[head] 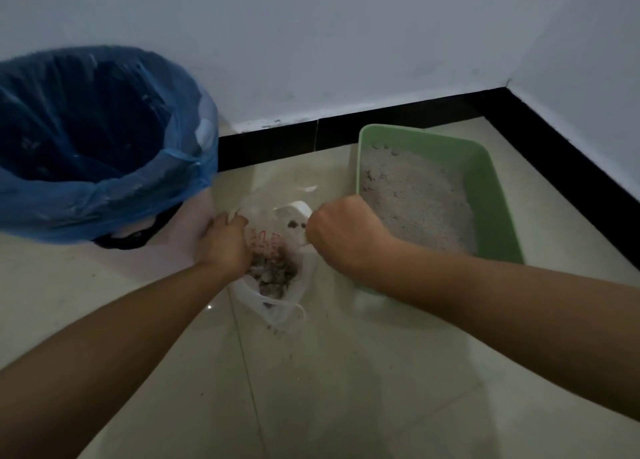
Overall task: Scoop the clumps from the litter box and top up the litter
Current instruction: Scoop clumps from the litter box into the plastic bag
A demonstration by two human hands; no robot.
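A green litter box with pale grey litter sits on the floor tiles near the wall corner. Left of it lies a thin white plastic bag with red print, holding dark clumps. My left hand grips the bag's left edge. My right hand is curled in a fist on the bag's right edge, just beside the box's left wall. A white scoop-like piece shows at the bag's mouth between my hands; whether a hand holds it is hidden.
A bin lined with a blue plastic bag stands at the left, close to the white bag. A black skirting board runs along the white walls. Scattered litter grains lie on the beige tiles.
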